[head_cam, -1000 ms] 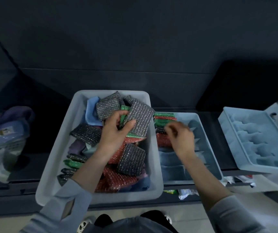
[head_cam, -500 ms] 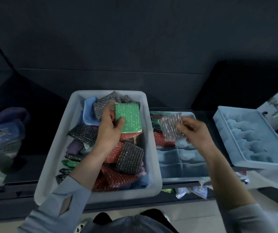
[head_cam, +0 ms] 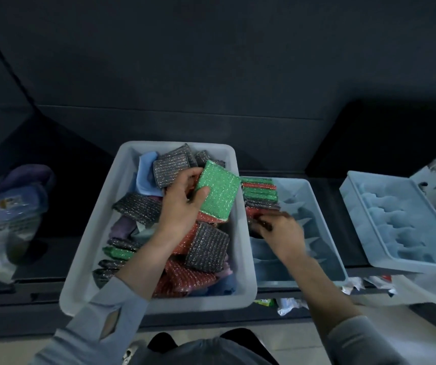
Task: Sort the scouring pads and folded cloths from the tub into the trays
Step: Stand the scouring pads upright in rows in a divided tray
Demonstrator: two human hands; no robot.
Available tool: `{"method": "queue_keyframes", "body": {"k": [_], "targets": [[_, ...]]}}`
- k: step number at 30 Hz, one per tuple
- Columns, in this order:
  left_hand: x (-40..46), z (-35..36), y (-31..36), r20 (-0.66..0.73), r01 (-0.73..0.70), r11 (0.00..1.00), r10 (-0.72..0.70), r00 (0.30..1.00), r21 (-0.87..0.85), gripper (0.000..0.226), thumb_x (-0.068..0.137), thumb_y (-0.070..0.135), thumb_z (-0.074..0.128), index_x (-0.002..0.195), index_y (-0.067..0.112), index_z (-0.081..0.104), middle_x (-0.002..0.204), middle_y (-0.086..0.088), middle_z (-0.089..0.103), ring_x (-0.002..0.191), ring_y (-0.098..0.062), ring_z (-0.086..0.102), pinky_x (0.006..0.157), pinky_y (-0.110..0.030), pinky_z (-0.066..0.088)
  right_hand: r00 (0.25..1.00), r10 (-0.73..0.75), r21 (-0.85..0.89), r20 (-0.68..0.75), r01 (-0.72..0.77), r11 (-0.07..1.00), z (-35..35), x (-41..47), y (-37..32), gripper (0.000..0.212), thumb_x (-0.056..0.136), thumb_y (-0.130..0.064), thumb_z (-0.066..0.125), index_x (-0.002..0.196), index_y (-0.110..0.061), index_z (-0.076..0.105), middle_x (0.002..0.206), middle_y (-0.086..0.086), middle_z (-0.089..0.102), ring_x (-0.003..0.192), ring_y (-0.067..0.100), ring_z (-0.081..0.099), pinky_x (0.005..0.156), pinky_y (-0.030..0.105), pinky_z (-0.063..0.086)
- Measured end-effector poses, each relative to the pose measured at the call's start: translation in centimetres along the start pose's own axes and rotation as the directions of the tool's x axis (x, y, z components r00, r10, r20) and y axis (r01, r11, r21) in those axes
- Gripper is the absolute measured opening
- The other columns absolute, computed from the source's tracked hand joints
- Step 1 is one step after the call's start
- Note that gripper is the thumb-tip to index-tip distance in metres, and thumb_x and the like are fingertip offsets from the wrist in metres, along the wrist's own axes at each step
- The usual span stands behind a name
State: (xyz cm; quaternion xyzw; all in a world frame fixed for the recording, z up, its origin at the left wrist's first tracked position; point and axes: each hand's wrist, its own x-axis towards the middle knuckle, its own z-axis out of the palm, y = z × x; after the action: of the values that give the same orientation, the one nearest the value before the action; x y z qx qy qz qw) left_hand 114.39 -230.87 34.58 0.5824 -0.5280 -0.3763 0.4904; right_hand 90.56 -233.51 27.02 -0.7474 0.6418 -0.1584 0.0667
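Item: green scouring pad point(head_cam: 218, 192), held over the upper right of the tub point(head_cam: 85, 262). The left hand point(head_cam: 182, 206) grips it, thumb on the near lower edge and fingers point(head_cam: 195, 172) curled behind its left side. Its long axis runs from upper left to lower right of the frame, the free end tilted toward the near tray point(head_cam: 324, 233). That tray lies just right of the tub, so the pad sits beside its destination; the left hand is the nearer hand to the pad.

Right hand point(head_cam: 281, 234): blurred, low over the left middle of the near tray, fingertips at the stacked pads point(head_cam: 260, 193). Whether its fingers pinch a pad cannot be told.

Tub, centre of frame: holds grey, red and green glittery pads in a loose heap, with a blue cloth point(head_cam: 145, 175) at upper left and a purple cloth point(head_cam: 123, 227) at mid left.

Near tray: green, red and grey pads stand on edge in its upper left compartments; lower compartments look bare.

Far tray point(head_cam: 369, 233), right of frame: scalloped compartments, nothing visible inside.

Judgement: much sorting remains.
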Motion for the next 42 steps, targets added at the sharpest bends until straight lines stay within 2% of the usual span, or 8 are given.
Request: {"method": "queue_keyframes", "body": {"k": [3,6,11,16,18,22,25,42], "targets": [[0.2,0.3,0.0,0.008,-0.036,0.999,0.036,0.999,0.004,0.038,0.093,0.012,0.062,0.128,0.023,0.052,0.115,0.023,0.060,0.106,0.015,0.055,0.086,-0.006,0.043,0.973,0.207,0.402,-0.103,-0.150,0.903,-3.2,0.9,-3.0,0.058,0.089,-0.066,0.047,0.074,-0.013,0.066,0.067,0.001,0.065,0.063,0.020,0.061,0.061,0.032,0.052],[0.1,1.0,0.2,0.029,-0.074,0.997,0.073,0.997,0.025,0.035,0.094,0.016,0.062,0.126,0.026,0.052,0.120,0.014,0.062,0.112,0.001,0.057,0.096,-0.021,0.046,0.970,0.190,0.729,0.152,-0.240,0.641,-4.4,1.8,-6.0,0.062,0.071,-0.072,0.065,0.088,-0.013,0.068,0.082,-0.001,0.071,0.075,0.014,0.065,0.075,0.044,0.055],[0.2,1.2,1.0,0.001,-0.063,0.998,0.063,0.998,0.025,0.023,0.102,0.027,0.046,0.123,0.027,0.057,0.116,0.010,0.064,0.105,-0.004,0.061,0.091,-0.032,0.052,0.952,0.144,0.918,0.269,-0.299,0.262,-5.0,2.1,-7.4,0.035,0.083,-0.009,0.075,0.115,-0.006,0.061,0.102,0.009,0.072,0.091,0.021,0.068,0.091,0.051,0.054],[0.2,0.9,1.1,-0.003,-0.006,1.000,0.006,1.000,-0.025,0.032,0.095,0.004,0.057,0.123,0.020,0.056,0.108,0.022,0.058,0.088,0.027,0.052,0.071,-0.001,0.045,0.947,0.192,0.950,0.259,-0.285,0.125,-6.7,1.4,-4.4,0.027,0.091,-0.008,0.064,0.118,-0.004,0.059,0.106,0.017,0.068,0.091,0.024,0.066,0.082,0.048,0.056],[0.1,0.6,0.7,-0.031,0.009,0.999,-0.010,0.999,-0.033,0.036,0.094,0.004,0.057,0.127,0.020,0.053,0.106,0.024,0.053,0.083,0.032,0.048,0.065,0.004,0.041,0.934,0.310,0.947,0.175,-0.246,0.208,-7.0,0.7,-2.1,0.017,0.091,-0.010,0.065,0.107,-0.005,0.064,0.092,0.010,0.066,0.079,0.019,0.061,0.069,0.036,0.053],[-0.2,0.4,0.1,-0.057,0.035,0.999,-0.037,0.998,-0.040,0.048,0.093,0.003,0.059,0.135,0.023,0.046,0.104,0.018,0.054,0.082,0.027,0.052,0.063,0.004,0.041,0.976,0.216,0.644,0.003,-0.167,0.747,-5.7,-1.2,1.7,0.010,0.088,-0.015,0.071,0.083,-0.018,0.063,0.073,-0.008,0.059,0.064,0.010,0.054,0.063,0.015,0.042],[-0.4,0.5,0.0,-0.046,0.056,0.998,-0.056,0.997,-0.013,0.051,0.093,0.008,0.061,0.138,0.024,0.045,0.110,0.015,0.055,0.090,0.015,0.052,0.061,0.004,0.040,0.998,-0.036,0.174,-0.058,0.045,0.984,-3.5,-2.2,2.1,0.018,0.081,-0.011,0.076,0.098,-0.008,0.069,0.089,0.002,0.065,0.084,0.027,0.062,0.068,0.031,0.049],[-1.2,0.5,-1.0,-0.022,0.042,0.998,-0.041,0.999,0.041,0.032,0.092,0.010,0.063,0.120,0.022,0.055,0.103,0.021,0.059,0.095,0.011,0.053,0.070,0.005,0.039,0.951,-0.289,-0.292,-0.108,0.248,0.924,-3.8,0.0,0.6,0.032,0.052,0.011,0.078,0.077,-0.009,0.073,0.080,0.006,0.066,0.082,0.030,0.062,0.041,0.030,0.048]]}}
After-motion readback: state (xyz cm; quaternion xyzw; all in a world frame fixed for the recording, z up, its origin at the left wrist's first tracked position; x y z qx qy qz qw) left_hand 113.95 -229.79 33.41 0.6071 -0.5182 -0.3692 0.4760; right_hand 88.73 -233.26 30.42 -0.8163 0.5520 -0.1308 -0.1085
